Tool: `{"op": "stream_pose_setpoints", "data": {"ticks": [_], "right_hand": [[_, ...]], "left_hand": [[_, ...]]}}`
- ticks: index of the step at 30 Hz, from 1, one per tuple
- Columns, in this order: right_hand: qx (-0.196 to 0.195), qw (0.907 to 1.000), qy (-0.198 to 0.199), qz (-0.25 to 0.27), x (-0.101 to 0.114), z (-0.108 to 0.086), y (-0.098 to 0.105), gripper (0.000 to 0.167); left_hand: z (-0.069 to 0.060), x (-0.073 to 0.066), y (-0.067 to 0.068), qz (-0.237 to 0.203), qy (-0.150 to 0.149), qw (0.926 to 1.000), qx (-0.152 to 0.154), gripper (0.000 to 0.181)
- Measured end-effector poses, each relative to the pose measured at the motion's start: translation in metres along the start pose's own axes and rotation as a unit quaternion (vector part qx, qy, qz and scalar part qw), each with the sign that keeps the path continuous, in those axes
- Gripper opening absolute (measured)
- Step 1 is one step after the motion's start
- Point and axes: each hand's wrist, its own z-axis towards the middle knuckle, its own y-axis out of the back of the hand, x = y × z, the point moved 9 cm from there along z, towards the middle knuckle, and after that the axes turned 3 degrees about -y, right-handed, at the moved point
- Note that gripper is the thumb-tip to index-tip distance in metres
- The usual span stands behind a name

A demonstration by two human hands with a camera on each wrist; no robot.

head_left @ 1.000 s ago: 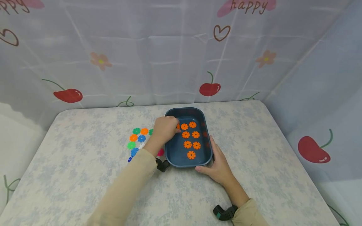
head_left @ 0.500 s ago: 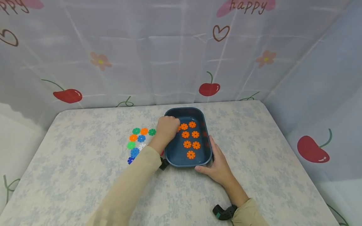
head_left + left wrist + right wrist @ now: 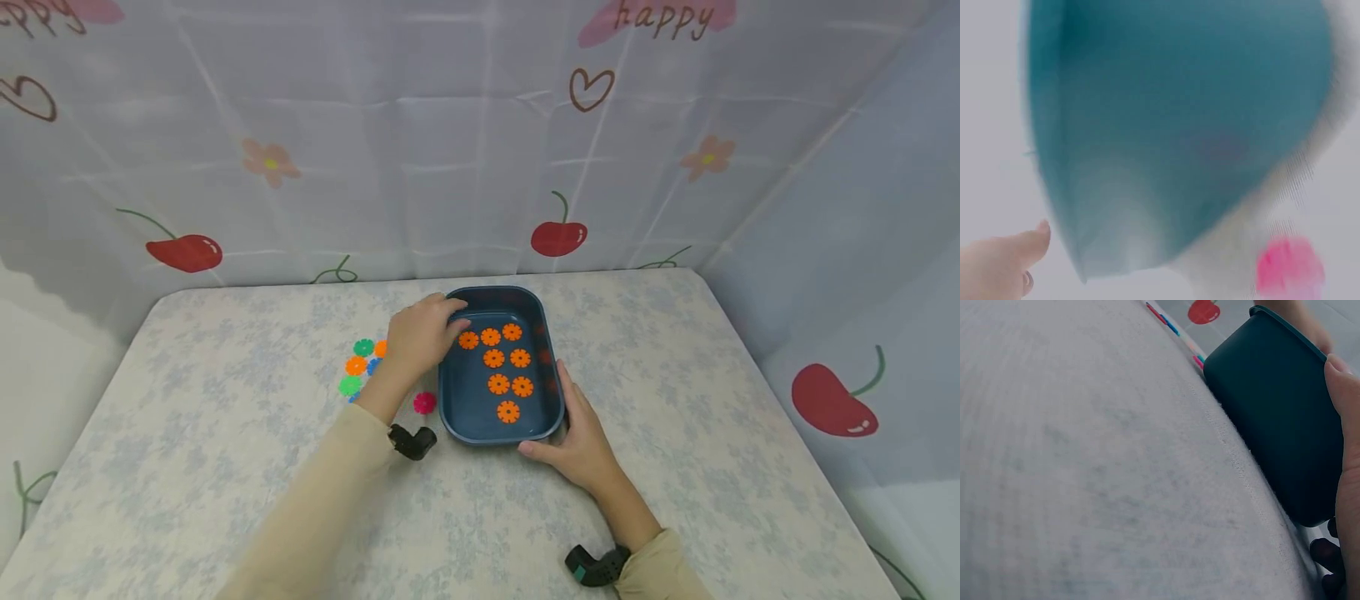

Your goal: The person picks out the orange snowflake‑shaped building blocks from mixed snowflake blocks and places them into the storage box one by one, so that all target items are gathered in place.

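Observation:
A dark blue rectangular tray (image 3: 468, 429) stands on the table, with several orange notched plastic discs (image 3: 498, 384) laid flat in rows inside. My left hand (image 3: 422, 333) is over the tray's left rim near the far corner, thumb and fingers apart, with nothing seen between them. In the left wrist view a thumb (image 3: 1013, 253) shows beside the blurred tray wall. My right hand (image 3: 577, 437) holds the tray's near right corner, thumb at the near side and fingers along the right wall. The right wrist view shows that thumb (image 3: 1338, 381) at the rim.
Left of the tray lie loose discs in several colours, among them a green disc (image 3: 349, 385) and a pink disc (image 3: 424, 403); my left forearm hides some. A printed curtain (image 3: 465, 167) hangs behind the table (image 3: 675, 400).
My left hand has drawn back leftward from inside the tray, its fingers spreading. An orange disc at the upper left of the rows is now uncovered. The right hand has stayed put.

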Motion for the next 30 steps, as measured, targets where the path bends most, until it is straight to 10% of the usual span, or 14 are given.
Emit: {"op": "stream_pose_setpoints", "data": {"ticks": [6,14,19,30], "right_hand": [[-0.001,1.0,0.008,-0.004,0.0,0.0,-0.001,0.126],[-0.003,1.0,0.006,0.001,0.0,-0.001,0.002,0.126],[-0.003,0.9999,0.009,0.005,0.0,0.0,0.001,0.125],[0.001,0.9999,0.013,0.001,0.001,-0.001,0.001,0.125]], "left_hand": [[-0.033,0.066,0.022,-0.047,0.074,0.9961,-0.012,0.038],[-0.08,0.145,0.003,-0.067,0.174,0.9776,0.097,0.042],[-0.101,0.164,-0.011,-0.082,0.205,0.9679,0.12,0.039],[-0.109,0.172,-0.013,-0.133,0.244,0.9586,0.061,0.031]]}}
